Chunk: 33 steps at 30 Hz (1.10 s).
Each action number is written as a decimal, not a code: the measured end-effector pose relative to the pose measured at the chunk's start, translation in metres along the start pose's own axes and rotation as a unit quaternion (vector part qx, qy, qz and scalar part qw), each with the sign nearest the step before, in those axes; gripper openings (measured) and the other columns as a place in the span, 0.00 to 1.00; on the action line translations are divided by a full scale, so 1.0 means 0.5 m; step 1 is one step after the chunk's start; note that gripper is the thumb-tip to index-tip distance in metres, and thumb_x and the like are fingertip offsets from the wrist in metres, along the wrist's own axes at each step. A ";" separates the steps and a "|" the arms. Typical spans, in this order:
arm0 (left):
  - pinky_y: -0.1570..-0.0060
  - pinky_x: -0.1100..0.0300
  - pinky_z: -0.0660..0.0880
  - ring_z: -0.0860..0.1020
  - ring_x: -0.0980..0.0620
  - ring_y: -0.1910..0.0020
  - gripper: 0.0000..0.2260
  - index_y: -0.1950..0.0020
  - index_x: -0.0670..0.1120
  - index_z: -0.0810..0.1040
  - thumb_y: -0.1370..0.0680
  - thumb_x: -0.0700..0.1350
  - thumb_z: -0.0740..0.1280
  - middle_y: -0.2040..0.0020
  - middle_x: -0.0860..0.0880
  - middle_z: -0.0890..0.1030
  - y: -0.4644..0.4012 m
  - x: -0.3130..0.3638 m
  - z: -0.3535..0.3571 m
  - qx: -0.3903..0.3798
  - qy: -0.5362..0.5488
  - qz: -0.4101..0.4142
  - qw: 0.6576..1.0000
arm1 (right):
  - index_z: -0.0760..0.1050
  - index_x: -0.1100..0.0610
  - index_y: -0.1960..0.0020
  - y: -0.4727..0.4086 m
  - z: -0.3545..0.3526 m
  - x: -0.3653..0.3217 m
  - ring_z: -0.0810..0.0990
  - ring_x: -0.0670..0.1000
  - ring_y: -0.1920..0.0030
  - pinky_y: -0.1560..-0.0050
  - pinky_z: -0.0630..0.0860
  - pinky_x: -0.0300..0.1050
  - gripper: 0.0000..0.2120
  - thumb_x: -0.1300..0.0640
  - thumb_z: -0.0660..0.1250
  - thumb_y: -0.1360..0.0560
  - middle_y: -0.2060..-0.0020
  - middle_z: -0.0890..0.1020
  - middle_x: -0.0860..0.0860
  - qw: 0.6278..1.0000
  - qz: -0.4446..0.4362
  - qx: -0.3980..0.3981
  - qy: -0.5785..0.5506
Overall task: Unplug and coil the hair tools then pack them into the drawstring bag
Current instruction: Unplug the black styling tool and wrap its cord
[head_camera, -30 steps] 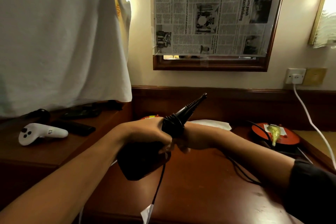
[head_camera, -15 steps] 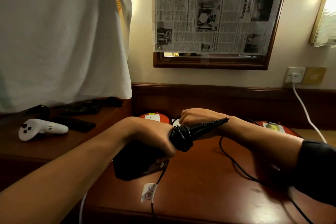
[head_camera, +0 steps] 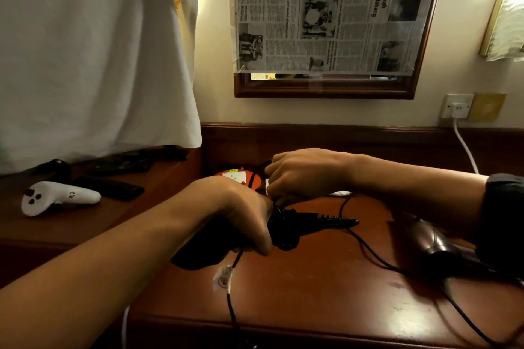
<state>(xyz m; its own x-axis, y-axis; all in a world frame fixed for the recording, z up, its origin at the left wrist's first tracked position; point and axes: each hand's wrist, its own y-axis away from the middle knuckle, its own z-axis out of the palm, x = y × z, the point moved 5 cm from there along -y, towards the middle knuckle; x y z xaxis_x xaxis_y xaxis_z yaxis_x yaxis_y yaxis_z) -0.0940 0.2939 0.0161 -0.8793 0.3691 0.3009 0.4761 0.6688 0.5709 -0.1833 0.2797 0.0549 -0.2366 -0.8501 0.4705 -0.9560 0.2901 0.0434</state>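
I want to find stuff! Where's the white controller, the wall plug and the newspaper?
white controller (head_camera: 61,198): head view, its body.
wall plug (head_camera: 458,108): head view, its face.
newspaper (head_camera: 320,11): head view, page middle.

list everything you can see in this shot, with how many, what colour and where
hair tool: one, black, held over the desk, cord wound round its base
cord: one, black, trailing across the desk to the right
hair dryer: one, dark, lying on the desk at right
desk: one, reddish-brown wood, foreground
game controller: one, white, on the left ledge
remote: one, black, beside the controller
red round item: one, at the back of the desk, what it is unclear
cloth: one, white, hanging at left
newspaper: one sheet, covering the framed mirror
wall socket: one, white, with a white plug and cable
left hand: grips the hair tool
right hand: pinches the cord
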 end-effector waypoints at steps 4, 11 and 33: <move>0.68 0.61 0.77 0.77 0.52 0.68 0.21 0.32 0.43 0.71 0.24 0.40 0.68 0.59 0.46 0.78 -0.015 -0.003 0.005 0.000 -0.032 -0.029 0.999 | 0.83 0.53 0.60 -0.005 -0.023 0.001 0.80 0.51 0.56 0.43 0.75 0.49 0.22 0.40 0.59 0.23 0.63 0.82 0.49 0.997 0.003 0.016 0.077; 0.67 0.60 0.78 0.78 0.52 0.68 0.24 0.29 0.47 0.67 0.24 0.39 0.68 0.60 0.46 0.78 -0.022 -0.015 0.013 -0.007 0.005 -0.027 1.000 | 0.78 0.52 0.62 -0.002 -0.039 0.013 0.73 0.47 0.70 0.57 0.78 0.49 0.19 0.41 0.60 0.20 0.70 0.76 0.44 0.996 0.066 -0.057 -0.002; 0.46 0.50 0.78 0.77 0.43 0.44 0.39 0.28 0.41 0.60 0.30 0.55 0.75 0.42 0.43 0.76 0.000 -0.107 -0.094 0.346 -0.009 -0.191 0.919 | 0.78 0.56 0.51 -0.007 -0.053 -0.003 0.81 0.52 0.59 0.56 0.80 0.49 0.12 0.53 0.58 0.17 0.57 0.82 0.51 0.899 0.366 -0.005 -0.240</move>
<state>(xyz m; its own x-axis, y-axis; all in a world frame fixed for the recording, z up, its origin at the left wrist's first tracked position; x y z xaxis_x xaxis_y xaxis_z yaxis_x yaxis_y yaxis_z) -0.0475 0.2439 0.0361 -0.9861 0.0294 0.1637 0.0313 0.9995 0.0085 -0.1751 0.2916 0.0773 -0.8513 -0.5216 -0.0572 -0.5134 0.8505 -0.1144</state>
